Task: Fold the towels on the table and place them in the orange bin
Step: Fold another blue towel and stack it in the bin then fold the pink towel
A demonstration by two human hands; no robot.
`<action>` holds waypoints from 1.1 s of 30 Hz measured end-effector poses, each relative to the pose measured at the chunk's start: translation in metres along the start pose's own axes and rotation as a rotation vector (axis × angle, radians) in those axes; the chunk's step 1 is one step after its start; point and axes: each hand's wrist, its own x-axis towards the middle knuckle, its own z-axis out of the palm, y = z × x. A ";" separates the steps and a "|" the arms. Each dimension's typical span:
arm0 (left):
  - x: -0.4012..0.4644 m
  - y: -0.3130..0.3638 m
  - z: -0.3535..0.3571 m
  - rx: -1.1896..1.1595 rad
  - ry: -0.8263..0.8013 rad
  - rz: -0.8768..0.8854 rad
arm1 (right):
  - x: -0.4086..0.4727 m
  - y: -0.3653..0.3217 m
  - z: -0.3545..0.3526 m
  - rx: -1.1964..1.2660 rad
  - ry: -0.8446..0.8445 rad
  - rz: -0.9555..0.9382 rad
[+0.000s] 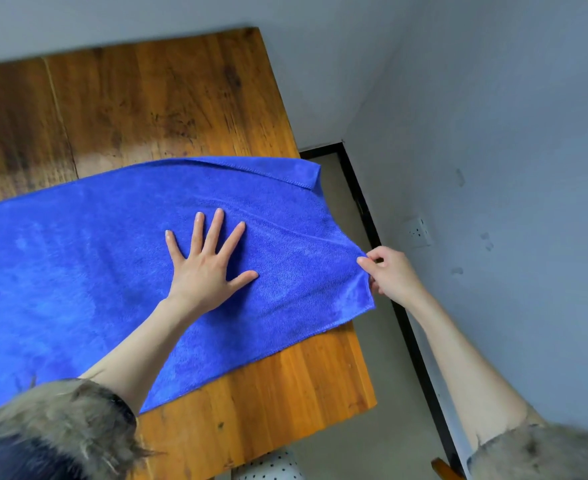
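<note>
Flattening step: left hand (205, 268), grip open, fingers spread, presses the blue towel (78, 271) onto the table (147, 98); right hand (387, 271) pinches its edge. Next, likely: fold across.

Blue towel spread across the wooden table

The blue towel (112, 271) lies flat and lengthwise on the wooden table (147, 109), its plush nap faintly rippled (a stitched hem shows along the far edge). Its right end overhangs the table's right edge, the far corner folded over on itself, the near corner lifted. Its left end runs out of view.
</note>
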 end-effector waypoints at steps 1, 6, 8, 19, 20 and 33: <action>-0.002 0.005 -0.001 -0.037 0.024 -0.009 | -0.002 -0.002 0.000 0.031 -0.005 0.008; -0.028 0.041 0.005 -0.262 0.254 0.077 | -0.014 -0.024 0.006 0.290 -0.274 0.033; -0.039 0.060 0.005 -0.397 0.229 0.131 | -0.017 -0.035 0.011 0.306 -0.324 0.017; -0.036 0.087 -0.004 -0.842 -0.035 -0.181 | 0.010 -0.062 0.019 -0.184 -0.010 -0.088; -0.036 0.083 -0.004 -0.850 -0.035 -0.185 | 0.017 -0.065 0.018 -0.247 0.111 -0.144; -0.035 0.060 -0.004 -0.929 -0.180 -0.257 | 0.092 -0.113 0.025 -1.137 0.404 -0.707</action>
